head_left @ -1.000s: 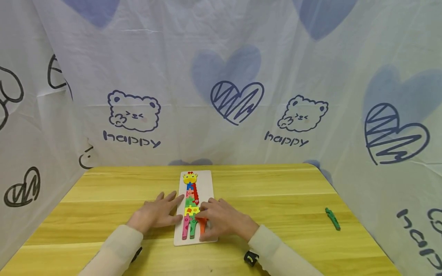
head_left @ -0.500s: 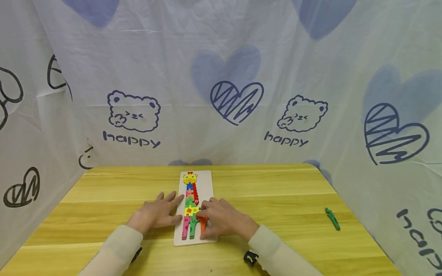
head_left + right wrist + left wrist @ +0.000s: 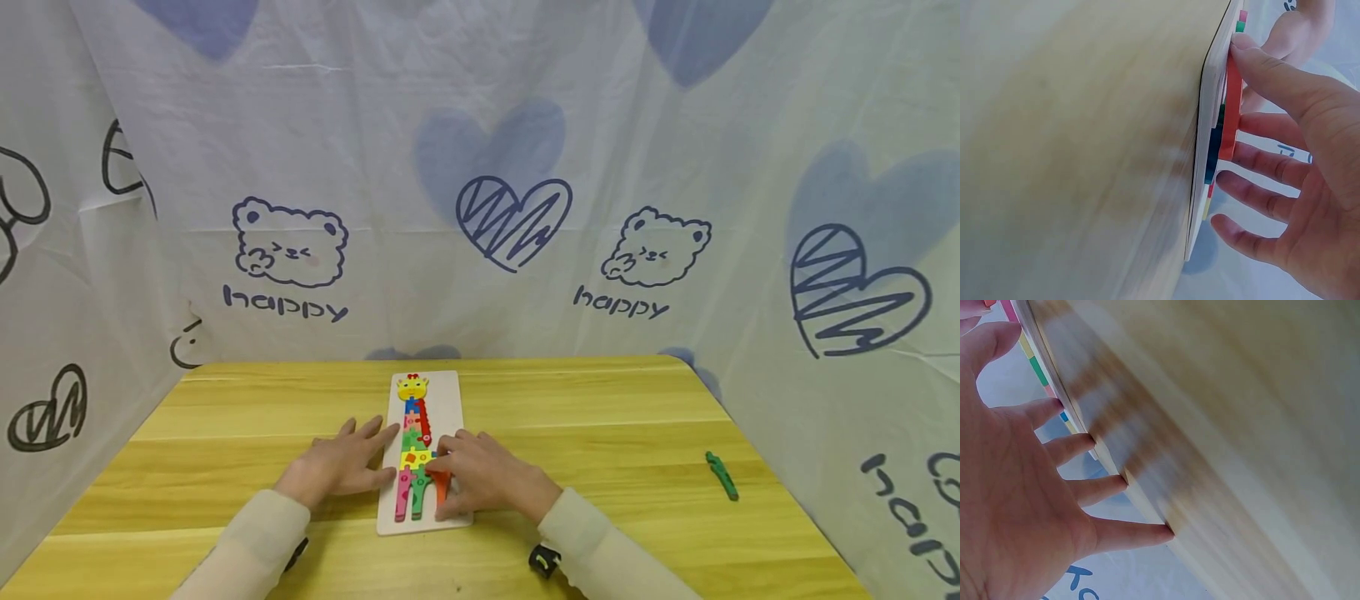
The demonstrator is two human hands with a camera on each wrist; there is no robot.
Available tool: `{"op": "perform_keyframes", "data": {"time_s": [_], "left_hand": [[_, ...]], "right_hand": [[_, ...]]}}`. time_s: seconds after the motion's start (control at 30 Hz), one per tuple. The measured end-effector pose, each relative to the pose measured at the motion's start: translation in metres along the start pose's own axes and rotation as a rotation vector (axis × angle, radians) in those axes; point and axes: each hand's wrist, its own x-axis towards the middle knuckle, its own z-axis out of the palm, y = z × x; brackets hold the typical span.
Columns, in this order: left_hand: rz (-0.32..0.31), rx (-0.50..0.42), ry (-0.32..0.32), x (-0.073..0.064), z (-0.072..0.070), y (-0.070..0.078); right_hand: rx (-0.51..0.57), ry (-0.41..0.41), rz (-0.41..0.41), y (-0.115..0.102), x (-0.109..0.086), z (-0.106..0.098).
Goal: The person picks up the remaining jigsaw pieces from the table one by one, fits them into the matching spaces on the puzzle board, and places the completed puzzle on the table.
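A white puzzle board lies on the table, bearing a giraffe made of coloured pieces. Its yellow head points to the far side; a pink leg piece and a green leg piece are at the near end. My right hand holds an orange puzzle piece by thumb and fingertips, close over the board beside the green leg. A dark blue piece shows under it. With fingers spread, my left hand rests at the board's left edge, its fingertips along the rim.
One loose green puzzle piece lies on the right side of the wooden table. Behind and at both sides hangs a white cloth printed with hearts and bears.
The right hand's thumb and the orange piece have shifted very slightly away from the near edge. A bit of blue shows beside the yellow piece. The left hand has stayed in place.
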Motion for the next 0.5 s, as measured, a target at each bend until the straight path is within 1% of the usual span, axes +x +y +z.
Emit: {"op": "perform_keyframes", "data": {"time_s": [0.27, 0.5], "left_hand": [[0.0, -0.007, 0.0, -0.0001, -0.0003, 0.0005], [0.005, -0.005, -0.002, 0.0004, -0.0005, 0.0]], "right_hand": [[0.033, -0.012, 0.0, -0.0005, -0.0006, -0.0004], [0.042, 0.018, -0.026, 0.0004, 0.001, 0.0004]]}}
